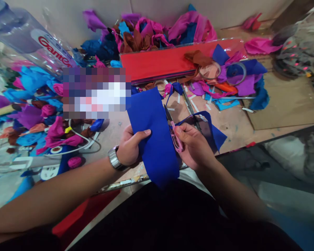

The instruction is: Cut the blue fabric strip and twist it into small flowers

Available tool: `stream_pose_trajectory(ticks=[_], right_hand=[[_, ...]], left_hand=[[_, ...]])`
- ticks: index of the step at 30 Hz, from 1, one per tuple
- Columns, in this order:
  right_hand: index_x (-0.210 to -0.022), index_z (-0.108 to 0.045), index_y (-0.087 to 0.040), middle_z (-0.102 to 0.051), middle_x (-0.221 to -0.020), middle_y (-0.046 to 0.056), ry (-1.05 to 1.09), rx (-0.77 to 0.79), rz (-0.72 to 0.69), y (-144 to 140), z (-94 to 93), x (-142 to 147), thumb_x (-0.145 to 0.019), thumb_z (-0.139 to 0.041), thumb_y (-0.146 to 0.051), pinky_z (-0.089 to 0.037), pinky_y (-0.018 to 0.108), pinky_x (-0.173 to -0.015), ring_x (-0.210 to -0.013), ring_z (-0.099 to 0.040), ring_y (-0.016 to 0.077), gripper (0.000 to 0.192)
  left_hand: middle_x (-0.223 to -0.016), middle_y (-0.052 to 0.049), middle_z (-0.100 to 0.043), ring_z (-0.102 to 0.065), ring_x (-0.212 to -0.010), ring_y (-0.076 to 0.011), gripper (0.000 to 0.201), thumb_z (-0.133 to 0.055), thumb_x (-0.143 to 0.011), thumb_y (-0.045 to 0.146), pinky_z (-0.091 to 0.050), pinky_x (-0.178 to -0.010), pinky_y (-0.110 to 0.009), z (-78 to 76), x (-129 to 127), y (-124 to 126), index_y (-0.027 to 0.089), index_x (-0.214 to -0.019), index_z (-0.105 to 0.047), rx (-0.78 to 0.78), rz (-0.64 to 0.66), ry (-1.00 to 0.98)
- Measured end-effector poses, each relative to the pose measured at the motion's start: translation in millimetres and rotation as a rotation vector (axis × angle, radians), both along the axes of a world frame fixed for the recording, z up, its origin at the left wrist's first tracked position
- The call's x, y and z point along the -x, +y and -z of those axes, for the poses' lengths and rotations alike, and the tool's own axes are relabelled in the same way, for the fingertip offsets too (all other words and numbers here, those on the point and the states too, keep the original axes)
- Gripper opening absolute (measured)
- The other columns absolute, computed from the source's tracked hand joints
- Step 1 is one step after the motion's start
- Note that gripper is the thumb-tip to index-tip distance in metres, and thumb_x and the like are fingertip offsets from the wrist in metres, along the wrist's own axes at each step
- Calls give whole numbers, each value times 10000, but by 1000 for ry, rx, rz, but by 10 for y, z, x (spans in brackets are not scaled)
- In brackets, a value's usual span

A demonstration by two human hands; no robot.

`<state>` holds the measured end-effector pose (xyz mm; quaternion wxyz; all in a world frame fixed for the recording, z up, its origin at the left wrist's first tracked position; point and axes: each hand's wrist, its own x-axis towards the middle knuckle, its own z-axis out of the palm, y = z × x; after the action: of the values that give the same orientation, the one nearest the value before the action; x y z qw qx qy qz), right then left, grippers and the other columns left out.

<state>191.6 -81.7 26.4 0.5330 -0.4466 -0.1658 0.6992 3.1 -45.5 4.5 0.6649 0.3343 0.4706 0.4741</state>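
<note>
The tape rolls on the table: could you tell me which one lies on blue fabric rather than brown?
The right-hand tape roll, the one farther right on the table, lies over blue and purple fabric scraps; the other roll lies by the brown scrap.

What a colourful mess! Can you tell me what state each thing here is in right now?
left hand: gripping the blue sheet.
right hand: closed on the scissors.
blue sheet: held up, flat.
scissors: blades against the sheet's right edge.
red sheets: lying stacked flat.
tape rolls: lying flat.
</note>
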Motion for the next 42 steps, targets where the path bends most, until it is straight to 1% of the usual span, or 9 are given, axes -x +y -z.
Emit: stream_pose_trajectory(ticks=[7, 14, 21, 24, 28, 34, 42], right_hand=[[-765, -652, -228, -638, -648, -55, -5, 5, 4, 6, 9, 5, -638, -1069, -475, -354, 253, -525, -527, -441, 88, 501], [-757, -660, -240, -637, -639, -58, -6, -6, 1, 13, 20, 10, -634, -1066, -472, -358, 258, -524, -526, -439, 93, 483], [-750, -657, -225, -661, -660, -55, 0, 9, 27, 11, 12, 20, -635, -1070, -439, -351, 242, -535, -532, -456, 78, 479], [-755, -658, -227, -651, -650, -56, -3, 9, 25, 7, 16, 17, -634, -1069, -440, -356, 248, -542, -540, -458, 85, 478], [-757, -657, -223, -631, -622, -62, 6, 4, 23, 7, 18, 19, -637, -1068, -440, -331, 244, -528, -520, -434, 78, 480], [-741, -642, -216, -596, -591, -73, 6, 2, 32, 22, 16, 28, -597, -1086, -469, -320, 237, -529, -516, -419, 72, 531], [-777, -642, -239, -556, -622, -80, -1, -13, 5, 29, 54, 9, -659, -1057, -503, -339, 259, -542, -548, -413, 92, 506]], left_hand=[[-891, -38, -825, -755, -687, -213, 254, -923, -692, 320, -660, -682, -343, -5, -2, 4, 198, -870, -791, 16, -1, 6], [-924, -40, -831, -769, -727, -218, 234, -916, -704, 306, -667, -711, -345, 18, 9, 3, 199, -873, -796, 5, 0, 2], [-939, -45, -838, -774, -739, -231, 231, -920, -703, 313, -667, -688, -346, -5, 1, 1, 203, -867, -799, 0, 3, 3], [-932, -46, -837, -772, -730, -231, 237, -915, -701, 308, -667, -685, -348, -8, -2, -3, 202, -881, -803, 1, -3, -2], [-916, -41, -833, -768, -723, -211, 229, -916, -707, 308, -669, -702, -333, 2, 3, -8, 198, -874, -802, -6, -3, -5], [-900, -35, -828, -765, -716, -210, 271, -902, -697, 340, -674, -720, -344, 4, -2, 6, 186, -891, -791, 4, 10, 9], [-880, -32, -827, -754, -699, -202, 248, -900, -698, 342, -671, -692, -332, 8, 8, 14, 196, -880, -817, -3, 23, 7]])
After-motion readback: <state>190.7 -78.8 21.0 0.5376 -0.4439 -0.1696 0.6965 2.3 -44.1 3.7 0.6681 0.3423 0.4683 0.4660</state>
